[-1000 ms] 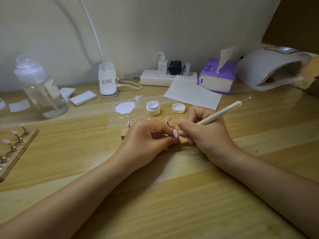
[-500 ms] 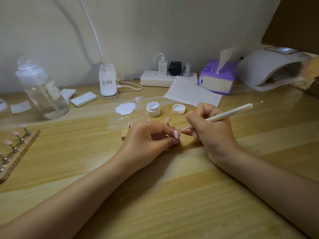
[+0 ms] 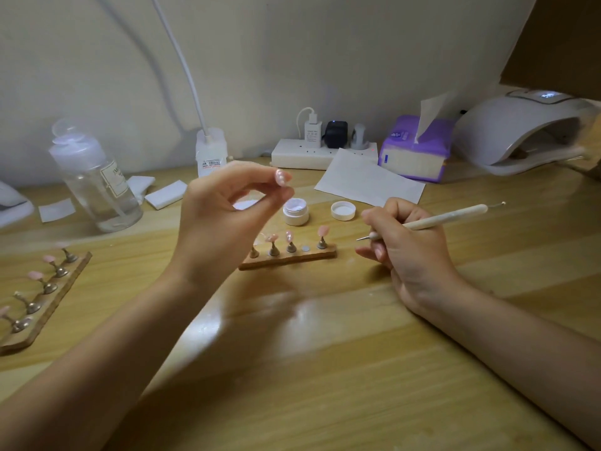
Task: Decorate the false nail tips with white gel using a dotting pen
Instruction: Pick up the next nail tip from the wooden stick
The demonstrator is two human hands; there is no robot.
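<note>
My left hand is raised above the table, pinching a pink false nail tip with white dots between thumb and fingertips. My right hand rests on the table to the right, holding the cream dotting pen with its metal point aimed left. Between the hands lies a small wooden stand carrying several pink nail tips on metal pegs, with one bare round magnet spot. Behind it stand the open white gel jar and its lid.
A second wooden stand with nail tips lies at the left edge. A clear bottle, white pads, a lamp base, a power strip, a sheet of paper, a purple tissue pack and a nail curing lamp line the back.
My left hand has lifted the nail tip off the table and up toward the camera. My right hand has drawn back to the right with the pen, uncovering the small stand.
</note>
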